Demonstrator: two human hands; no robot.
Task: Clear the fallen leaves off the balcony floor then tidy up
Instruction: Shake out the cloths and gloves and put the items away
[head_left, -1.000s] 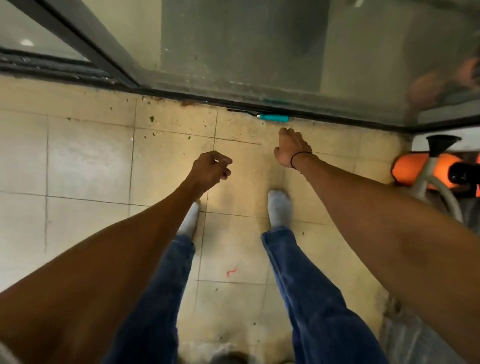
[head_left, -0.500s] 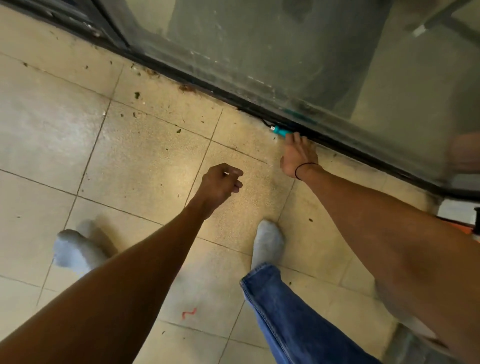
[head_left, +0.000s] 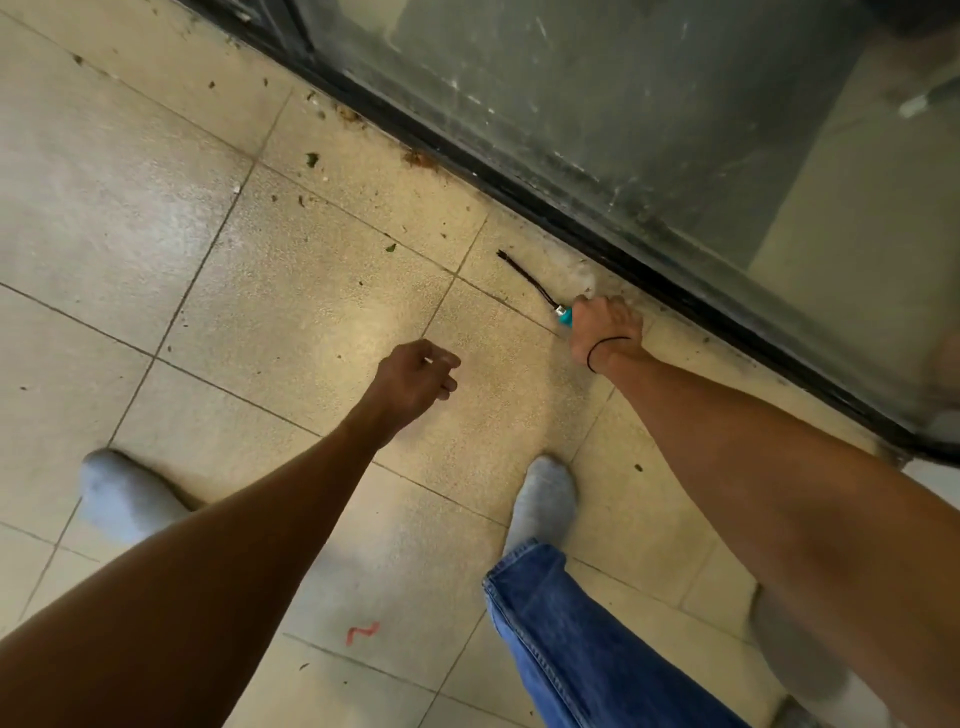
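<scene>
My right hand (head_left: 605, 325) is closed around the teal handle of a small brush (head_left: 535, 286) whose thin dark bristles lie on the beige tiled floor (head_left: 130, 208), close to the black door track (head_left: 519, 200). My left hand (head_left: 418, 379) hovers over the tiles in a loose fist, with nothing seen in it. Small green and brown leaf bits (head_left: 311, 160) are scattered on the tiles, and a brown clump (head_left: 418, 157) sits against the track.
A dirty glass sliding door (head_left: 623, 104) runs diagonally along the upper right. My feet in grey socks (head_left: 543, 499) stand on the tiles, one leg in blue jeans (head_left: 571, 639). A small red mark (head_left: 362, 632) lies on the floor near the bottom.
My right hand reached the teal brush at the door track and closed on its handle, pulling it out onto the tiles. The view swung left and my left foot stepped out to the left.
</scene>
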